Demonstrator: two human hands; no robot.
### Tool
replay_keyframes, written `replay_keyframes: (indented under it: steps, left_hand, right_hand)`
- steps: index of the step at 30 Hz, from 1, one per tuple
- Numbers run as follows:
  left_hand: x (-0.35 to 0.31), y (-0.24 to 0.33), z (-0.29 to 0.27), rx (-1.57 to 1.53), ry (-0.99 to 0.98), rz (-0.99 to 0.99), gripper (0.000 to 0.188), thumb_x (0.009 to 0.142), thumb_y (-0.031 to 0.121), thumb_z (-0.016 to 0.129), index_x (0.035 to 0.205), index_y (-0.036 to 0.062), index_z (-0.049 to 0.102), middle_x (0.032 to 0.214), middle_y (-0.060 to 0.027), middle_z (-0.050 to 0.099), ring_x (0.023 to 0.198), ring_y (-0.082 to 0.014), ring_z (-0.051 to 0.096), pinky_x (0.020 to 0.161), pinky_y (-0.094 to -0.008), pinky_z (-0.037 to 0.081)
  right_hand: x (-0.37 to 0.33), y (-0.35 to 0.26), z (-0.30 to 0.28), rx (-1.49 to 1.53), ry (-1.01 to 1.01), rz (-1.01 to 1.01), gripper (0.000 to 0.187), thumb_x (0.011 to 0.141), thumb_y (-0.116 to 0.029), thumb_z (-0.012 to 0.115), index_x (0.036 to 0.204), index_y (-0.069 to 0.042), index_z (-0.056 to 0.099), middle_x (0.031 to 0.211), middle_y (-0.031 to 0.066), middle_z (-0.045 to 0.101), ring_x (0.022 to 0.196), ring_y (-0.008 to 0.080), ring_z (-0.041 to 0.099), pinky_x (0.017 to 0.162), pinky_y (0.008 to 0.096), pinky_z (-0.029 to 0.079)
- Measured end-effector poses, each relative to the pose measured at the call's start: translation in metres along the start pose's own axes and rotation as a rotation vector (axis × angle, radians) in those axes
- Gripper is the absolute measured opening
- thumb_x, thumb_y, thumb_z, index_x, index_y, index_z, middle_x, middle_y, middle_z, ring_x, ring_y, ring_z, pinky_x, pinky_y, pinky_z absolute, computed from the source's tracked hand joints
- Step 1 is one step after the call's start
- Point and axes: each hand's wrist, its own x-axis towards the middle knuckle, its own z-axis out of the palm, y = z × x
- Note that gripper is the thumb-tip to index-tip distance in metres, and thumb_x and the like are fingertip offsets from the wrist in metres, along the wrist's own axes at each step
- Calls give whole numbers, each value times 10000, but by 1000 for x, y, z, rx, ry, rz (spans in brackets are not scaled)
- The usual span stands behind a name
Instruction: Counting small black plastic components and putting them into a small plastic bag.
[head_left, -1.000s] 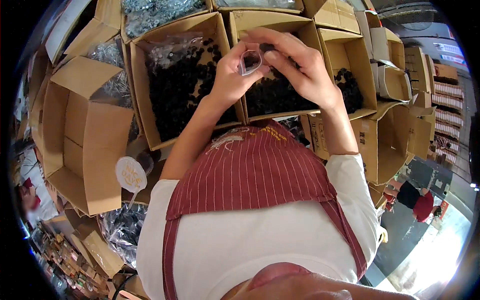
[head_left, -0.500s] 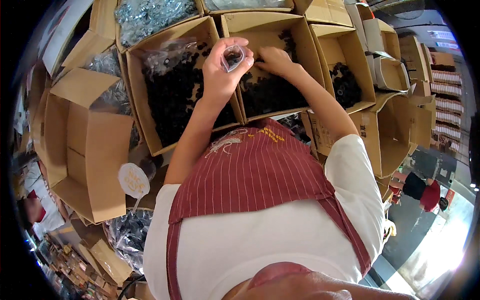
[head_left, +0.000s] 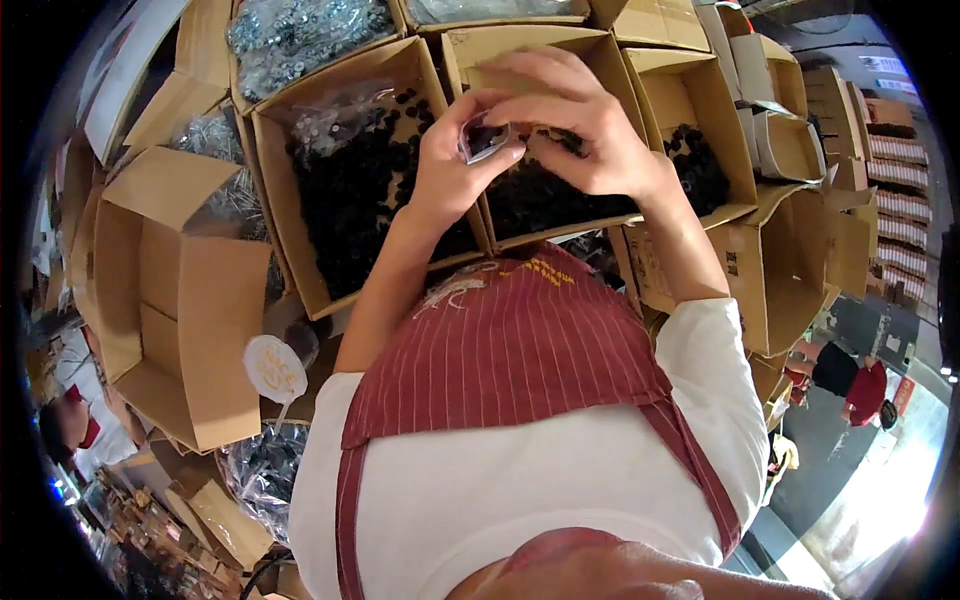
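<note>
My left hand (head_left: 443, 168) holds a small clear plastic bag (head_left: 484, 148) between thumb and fingers, with the bag's mouth spread and something dark inside. Above the middle cardboard box, my right hand (head_left: 612, 145) has its curled fingers at the bag's mouth. Its upper fingers are smeared by motion, and whatever they grip is hidden. Small black parts (head_left: 545, 200) lie in the middle box beneath both hands. The left box (head_left: 275, 200) holds a larger heap of black ring-like parts (head_left: 345, 215), with a clear bag (head_left: 345, 120) of parts on top.
A narrower box (head_left: 735, 170) with black parts stands at the right. Clear bags of silvery pieces (head_left: 300, 40) fill a box at the far left. An open carton (head_left: 220, 340) and a round tag (head_left: 275, 368) are near my left arm. Other people are in the background.
My right hand has risen from the black parts in the middle box and moved left to the bag's mouth. My left hand still holds the bag, now tilted more toward the right hand.
</note>
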Motion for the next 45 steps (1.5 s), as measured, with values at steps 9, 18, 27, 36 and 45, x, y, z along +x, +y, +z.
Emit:
replay_keyframes:
  steps: [9,18,27,36,45]
  left_hand:
    - [-2,9,7,-212,-167,-193,395,818,-13,705,1186,-2,559,1021,-64,622,975,-160,599,865,-299,486]
    - [-2,-3,15,-141,-90,-54,231,807,-47,694,981,26,561,897,-51,618,902,-148,602,816,-289,481]
    - [-5,0,17,-107,-6,-137,181,837,-29,693,989,8,600,903,-51,634,841,-124,601,762,-267,503]
    - [-4,-10,17,-98,97,-132,157,838,-31,685,969,2,604,919,-69,626,931,-180,636,872,-315,486]
    - [-7,-22,26,26,-142,-194,215,838,42,715,1020,33,601,913,-28,642,880,-110,602,824,-267,485]
  right_hand:
    - [-16,-6,-2,44,57,40,192,746,-6,710,928,-64,699,1236,129,619,1218,342,525,994,445,435]
    - [-221,180,-45,-660,90,1043,430,953,-198,524,1371,-109,477,1374,225,486,1182,366,552,996,410,452]
    - [-264,126,-27,-224,-319,906,371,932,-185,548,1290,-86,549,1236,201,607,1101,369,606,902,451,494]
    - [-225,106,-60,892,856,1212,245,969,-221,609,1095,-10,608,851,28,574,612,63,403,467,204,290]
    - [-82,8,-30,1409,228,953,290,1003,-180,547,1235,-7,547,929,69,596,619,54,403,460,160,297]
